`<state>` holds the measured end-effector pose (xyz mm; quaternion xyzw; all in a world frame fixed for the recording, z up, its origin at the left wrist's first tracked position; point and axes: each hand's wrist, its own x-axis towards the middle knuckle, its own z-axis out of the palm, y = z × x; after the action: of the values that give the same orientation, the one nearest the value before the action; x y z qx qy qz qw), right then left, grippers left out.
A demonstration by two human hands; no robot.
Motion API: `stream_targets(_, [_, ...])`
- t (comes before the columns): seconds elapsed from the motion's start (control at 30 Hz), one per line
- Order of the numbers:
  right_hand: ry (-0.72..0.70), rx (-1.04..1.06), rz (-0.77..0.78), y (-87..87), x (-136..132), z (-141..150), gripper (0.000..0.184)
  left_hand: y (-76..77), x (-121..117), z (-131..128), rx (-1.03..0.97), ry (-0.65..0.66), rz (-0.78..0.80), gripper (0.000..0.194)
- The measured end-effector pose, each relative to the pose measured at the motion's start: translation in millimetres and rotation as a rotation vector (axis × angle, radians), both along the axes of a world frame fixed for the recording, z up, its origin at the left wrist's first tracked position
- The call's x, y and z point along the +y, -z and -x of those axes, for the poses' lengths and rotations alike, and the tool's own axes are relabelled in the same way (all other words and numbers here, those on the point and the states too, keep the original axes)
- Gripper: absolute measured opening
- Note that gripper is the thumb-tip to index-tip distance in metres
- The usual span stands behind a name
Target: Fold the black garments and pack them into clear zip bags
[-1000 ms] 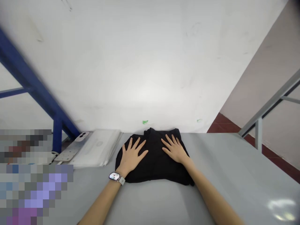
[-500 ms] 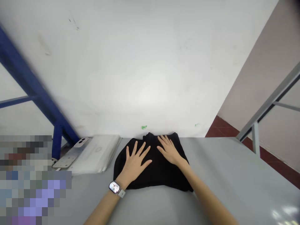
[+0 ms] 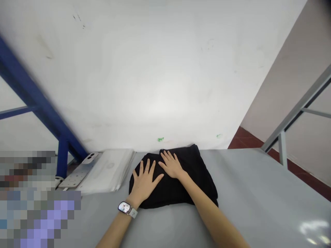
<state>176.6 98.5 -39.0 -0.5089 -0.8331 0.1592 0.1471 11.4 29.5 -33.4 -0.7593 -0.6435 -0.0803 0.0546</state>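
Observation:
A folded black cloth garment [image 3: 198, 182] lies on the grey table top [image 3: 258, 196]. My left hand [image 3: 144, 181] rests flat on its left half, fingers spread, with a ring on one finger. A smartwatch [image 3: 124, 207] sits on my left wrist. My right hand [image 3: 172, 166] lies palm down on the upper middle of the cloth, close to my left hand but apart from it. Neither hand grips the cloth.
A stack of white plastic-wrapped sheets [image 3: 108, 170] and a perforated white panel [image 3: 74, 175] lie left of the cloth. A blurred, pixelated patch covers the lower left corner. A blue steel frame [image 3: 62, 158] stands at the left, a grey railing [image 3: 297, 110] at the right.
My right hand has slid left across the cloth, towards my left hand. My left hand has barely moved. The cloth's outline has shifted slightly under my hands.

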Motion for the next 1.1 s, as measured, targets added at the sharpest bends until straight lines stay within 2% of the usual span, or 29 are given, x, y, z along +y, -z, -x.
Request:
stream_targets(0.17, [0.004,0.028,0.015,-0.1,1,2,0.068,0.5,0,-2,0.005,-0.003,-0.005,0.076])
stream_targets(0.27, [0.038,0.166,0.048,-4.8,0,-1,0.066,-0.5,-1,-3,-0.009,-0.009,0.017,0.076])
stream_targets(0.37, [0.103,0.343,0.052,-16.0,-11,-20,0.065,-5.4,-2,-3,-0.038,0.002,0.024,0.076])
stream_targets(0.43, [0.076,0.403,0.049,-25.3,-27,-40,0.066,-14.3,-5,-2,-0.056,0.039,-0.028,0.076])
stream_targets(0.53, [-0.055,0.423,0.107,-36.8,-62,-73,0.07,-35.9,-11,3,-0.101,0.23,-0.061,0.076])
stream_targets(0.63, [-0.155,0.351,0.183,-42.0,-94,-92,0.085,-55.3,-18,12,-0.171,0.552,0.149,0.077])
stream_targets(0.7, [-0.206,0.228,0.187,-42.1,-106,-96,0.096,-59.7,-23,19,-0.22,0.662,0.299,0.076])
stream_targets(0.77, [-0.237,0.093,0.162,-40.9,-112,-95,0.098,-58.0,-26,25,-0.266,0.668,0.383,0.07])
stream_targets(0.83, [-0.249,0.01,0.142,-39.7,-113,-94,0.093,-54.7,-29,30,-0.302,0.648,0.418,0.065])
stream_targets(1.0, [-0.225,-0.006,0.15,-40.8,-113,-108,0.072,-58.5,-33,39,-0.361,0.613,0.442,0.052])
stream_targets(1.1, [-0.179,0.003,0.157,-43.6,-113,-122,0.055,-62.2,-33,47,-0.341,0.592,0.427,0.055])
